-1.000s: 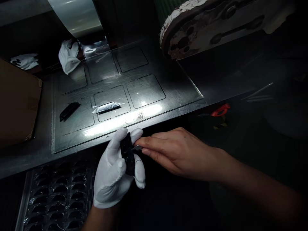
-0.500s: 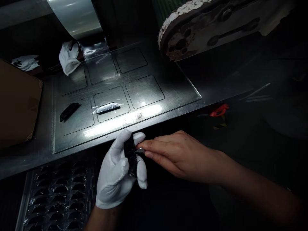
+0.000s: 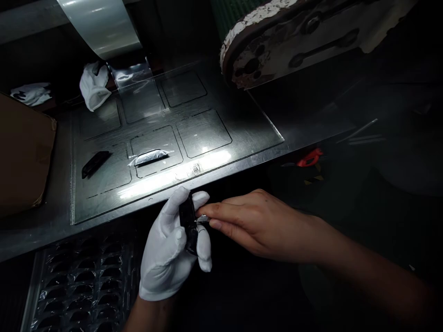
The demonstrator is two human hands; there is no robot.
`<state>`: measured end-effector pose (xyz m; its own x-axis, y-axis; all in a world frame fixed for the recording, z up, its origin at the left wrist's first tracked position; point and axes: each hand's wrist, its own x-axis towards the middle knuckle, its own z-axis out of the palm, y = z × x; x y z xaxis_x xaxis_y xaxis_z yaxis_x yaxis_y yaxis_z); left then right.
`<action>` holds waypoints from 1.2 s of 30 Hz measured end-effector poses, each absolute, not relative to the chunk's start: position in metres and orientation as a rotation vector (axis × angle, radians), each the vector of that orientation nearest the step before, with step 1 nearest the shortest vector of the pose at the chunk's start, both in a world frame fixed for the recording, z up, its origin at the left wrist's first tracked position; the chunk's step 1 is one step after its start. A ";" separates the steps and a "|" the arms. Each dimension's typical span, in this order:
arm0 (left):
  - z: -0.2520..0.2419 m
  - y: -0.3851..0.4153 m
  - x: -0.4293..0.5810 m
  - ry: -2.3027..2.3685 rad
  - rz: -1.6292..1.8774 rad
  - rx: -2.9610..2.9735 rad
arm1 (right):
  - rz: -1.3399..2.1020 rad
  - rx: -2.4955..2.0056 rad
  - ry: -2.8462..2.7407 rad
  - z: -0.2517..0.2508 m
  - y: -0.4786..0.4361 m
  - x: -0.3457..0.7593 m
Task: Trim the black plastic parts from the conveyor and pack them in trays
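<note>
My left hand [image 3: 166,256], in a white glove, is closed around a small black plastic part [image 3: 188,226] just below the table's front edge. Bare, my right hand [image 3: 252,226] pinches a small metal blade [image 3: 202,218] between thumb and forefinger. The blade's tip points at the right edge of the black part, and its handle is hidden in my fingers. On the clear sheet above lie a similar black part [image 3: 95,164] and another one partly wrapped in clear film [image 3: 151,157].
A cardboard box [image 3: 26,157] stands at the left, with white gloves [image 3: 94,87] behind. A film roll [image 3: 104,30] hangs at the back. A worn machine arm [image 3: 277,46] juts in at upper right. Below left is a tray [image 3: 32,286] of black parts. Something red [image 3: 309,157] lies beyond the edge.
The table scene has shifted slightly left as the camera turned. Both hands keep nearly the same pose, with the blade still at the black part's edge.
</note>
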<state>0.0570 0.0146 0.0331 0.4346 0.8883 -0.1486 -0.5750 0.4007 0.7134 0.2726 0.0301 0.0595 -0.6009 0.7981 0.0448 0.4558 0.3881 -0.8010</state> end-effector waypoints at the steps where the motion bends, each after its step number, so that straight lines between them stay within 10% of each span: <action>1: 0.034 0.014 0.057 0.577 0.990 0.630 | 1.087 -1.083 -2.223 0.060 0.030 0.273; 36: 0.034 0.009 0.055 0.588 0.995 0.588 | 0.983 -1.108 -2.326 0.059 0.025 0.273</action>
